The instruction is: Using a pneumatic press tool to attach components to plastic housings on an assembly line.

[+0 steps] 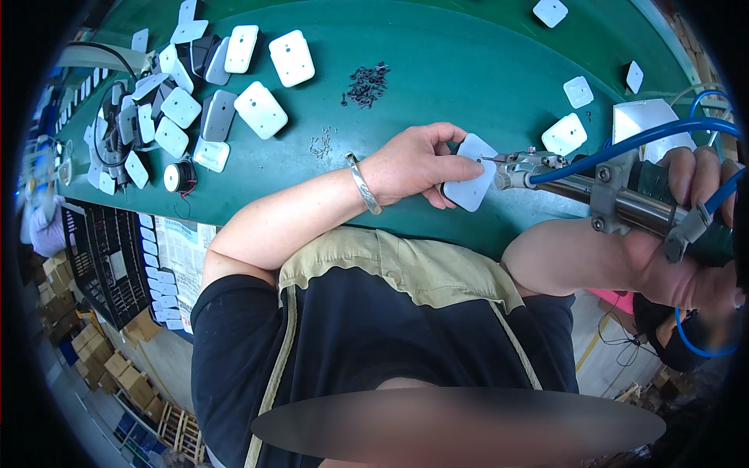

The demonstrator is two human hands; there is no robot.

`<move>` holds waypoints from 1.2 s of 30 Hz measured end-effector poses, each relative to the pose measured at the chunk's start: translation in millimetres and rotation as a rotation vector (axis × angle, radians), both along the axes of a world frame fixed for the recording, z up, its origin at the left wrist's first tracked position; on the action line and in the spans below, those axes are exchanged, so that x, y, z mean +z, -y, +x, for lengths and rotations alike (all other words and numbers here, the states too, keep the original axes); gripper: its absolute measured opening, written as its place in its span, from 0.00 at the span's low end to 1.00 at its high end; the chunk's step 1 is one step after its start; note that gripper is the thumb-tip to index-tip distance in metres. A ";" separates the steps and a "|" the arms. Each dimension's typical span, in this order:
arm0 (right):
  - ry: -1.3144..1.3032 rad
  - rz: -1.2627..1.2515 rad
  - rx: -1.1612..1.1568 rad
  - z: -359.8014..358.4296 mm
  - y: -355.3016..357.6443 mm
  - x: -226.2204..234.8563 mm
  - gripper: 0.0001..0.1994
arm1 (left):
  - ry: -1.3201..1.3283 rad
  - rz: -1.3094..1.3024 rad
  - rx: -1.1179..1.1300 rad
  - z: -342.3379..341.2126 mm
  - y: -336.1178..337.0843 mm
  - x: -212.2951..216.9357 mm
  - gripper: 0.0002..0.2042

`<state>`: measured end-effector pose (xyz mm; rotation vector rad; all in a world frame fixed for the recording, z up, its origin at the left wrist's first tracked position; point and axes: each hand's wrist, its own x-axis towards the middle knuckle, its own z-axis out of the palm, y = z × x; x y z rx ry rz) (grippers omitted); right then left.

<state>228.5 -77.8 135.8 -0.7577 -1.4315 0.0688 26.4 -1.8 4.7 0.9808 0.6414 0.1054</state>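
My left hand (412, 162), with a metal bangle at its wrist, pinches a small white rounded-corner plastic housing (468, 193) with a dark underside. The thumb lies on its white face. My right hand (690, 178) is wrapped round a screwdriver (573, 187), a powered metal one fed by blue hoses (624, 150). Its tip reaches the white face beside my left thumb; whether a screw sits under it is too small to tell. Part of the right hand is hidden by the tool and hoses.
Dark screws (365, 86) lie heaped on the green table (296, 168), near smaller silvery screws (321, 143). White housings (261, 111) crowd the left; a few more (564, 134) lie at the right. A round black-and-white part with a wire (179, 177) and a black crate (109, 261) are at left.
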 end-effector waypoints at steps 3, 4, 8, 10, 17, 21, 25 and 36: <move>0.001 -0.002 0.000 -0.4 0.8 0.8 0.25 | 0.025 -0.038 0.048 0.8 1.0 -1.8 0.25; 0.000 -0.003 -0.001 0.0 1.8 0.8 0.25 | 0.025 -0.039 0.047 0.8 0.9 -2.9 0.25; -0.003 -0.007 -0.002 0.6 2.6 1.8 0.25 | 0.016 -0.025 0.013 -0.2 -0.6 -3.7 0.23; -0.002 -0.007 -0.002 0.3 1.7 1.5 0.25 | -0.006 -0.006 -0.008 -0.3 -0.7 -3.3 0.20; 0.004 -0.001 -0.014 -1.3 0.2 -1.1 0.24 | -0.004 -0.023 -0.013 -0.8 -1.8 -1.1 0.20; 0.004 0.004 -0.027 -1.8 1.5 -0.7 0.24 | 0.016 -0.076 -0.022 0.3 -1.8 1.2 0.20; 0.016 0.011 -0.022 -5.1 0.4 -0.4 0.23 | 0.009 -0.084 -0.022 -0.4 -2.7 0.2 0.20; 0.030 0.022 -0.053 -7.8 -0.6 1.0 0.22 | 0.012 -0.006 0.029 0.5 1.0 2.1 0.20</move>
